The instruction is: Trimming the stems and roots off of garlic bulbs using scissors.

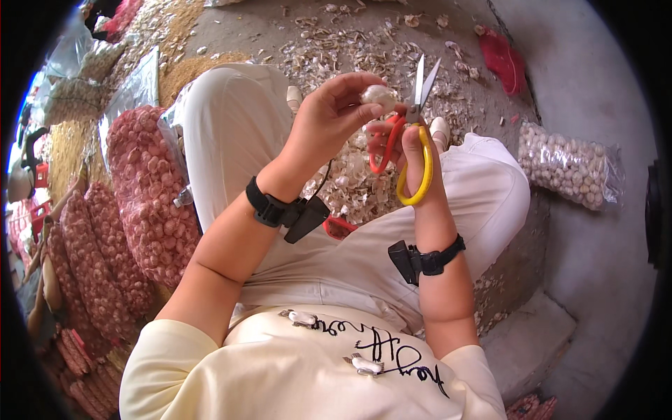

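My left hand [336, 112] pinches a pale garlic bulb [378, 99] between thumb and fingers, high in the middle of the view. Just right of it, my right hand [413, 157] grips scissors [424, 87] with one red and one yellow handle, their blades pointing up and slightly apart beside the bulb. Below both hands, between my legs, lies a pile of papery garlic skins [341, 182], with a red object [339, 227] at its lower edge.
Mesh sacks of pinkish garlic [147, 189] stand at my left. A clear bag of small white bulbs [567, 165] lies at my right, near a concrete ledge. A red mesh bag [501, 59] lies at the upper right on the floor [259, 28], among scattered skins.
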### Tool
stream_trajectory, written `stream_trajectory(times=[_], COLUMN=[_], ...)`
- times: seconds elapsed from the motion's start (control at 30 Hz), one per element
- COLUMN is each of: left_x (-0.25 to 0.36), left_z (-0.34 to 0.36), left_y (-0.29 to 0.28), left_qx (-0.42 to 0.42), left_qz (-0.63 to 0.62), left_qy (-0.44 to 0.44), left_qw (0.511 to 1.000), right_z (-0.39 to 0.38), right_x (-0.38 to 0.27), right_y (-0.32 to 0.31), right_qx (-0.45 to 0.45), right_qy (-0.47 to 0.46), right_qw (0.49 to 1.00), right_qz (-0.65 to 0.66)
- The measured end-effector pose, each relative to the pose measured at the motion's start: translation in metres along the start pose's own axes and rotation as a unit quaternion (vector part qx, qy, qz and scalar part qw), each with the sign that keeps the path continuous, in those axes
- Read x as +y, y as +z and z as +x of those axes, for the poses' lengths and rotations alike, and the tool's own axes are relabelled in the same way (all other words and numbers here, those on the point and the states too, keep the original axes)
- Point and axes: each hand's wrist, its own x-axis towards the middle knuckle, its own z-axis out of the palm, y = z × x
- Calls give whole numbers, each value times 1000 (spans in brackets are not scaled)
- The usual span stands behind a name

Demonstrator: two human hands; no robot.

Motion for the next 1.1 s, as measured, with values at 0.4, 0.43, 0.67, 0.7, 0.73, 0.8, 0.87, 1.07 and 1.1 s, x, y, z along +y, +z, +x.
stream_trajectory(times=[0.4, 0.43, 0.67, 0.7, 0.73, 0.8, 0.87, 1.07, 1.1], left_x=[-7, -7, 9, 8, 4, -1, -3, -9, -9], left_z=[-4, -3, -4, -5, -6, -6, -5, -3, -3], left_y=[1, 0, 5, 5, 5, 2, -2, -7, -5], left_qx=[6, 12, -86, -86, -72, -59, -53, -20, -20], left_qz=[147, 75, 299, 299, 273, 247, 77, 68, 68], left_qy=[-48, -86, 68, 68, 67, 66, -1, -133, -133], left_qw=[988, 993, 948, 948, 957, 965, 996, 989, 989], right_z=[-1, -1, -1, -1, 0, 2, -2, -3, -2], right_x=[-5, -5, -7, -8, -8, -6, -7, -9, -10], right_y=[11, 11, 11, 15, 15, 15, 15, 13, 13], right_qx=[70, 68, 39, 57, 57, 39, 43, 54, 63], right_qy=[-177, -187, -271, -273, -273, -275, -261, -246, -246], right_qw=[975, 973, 940, 934, 934, 950, 949, 944, 937], right_qz=[-118, -119, -205, -225, -224, -143, -169, -213, -238])
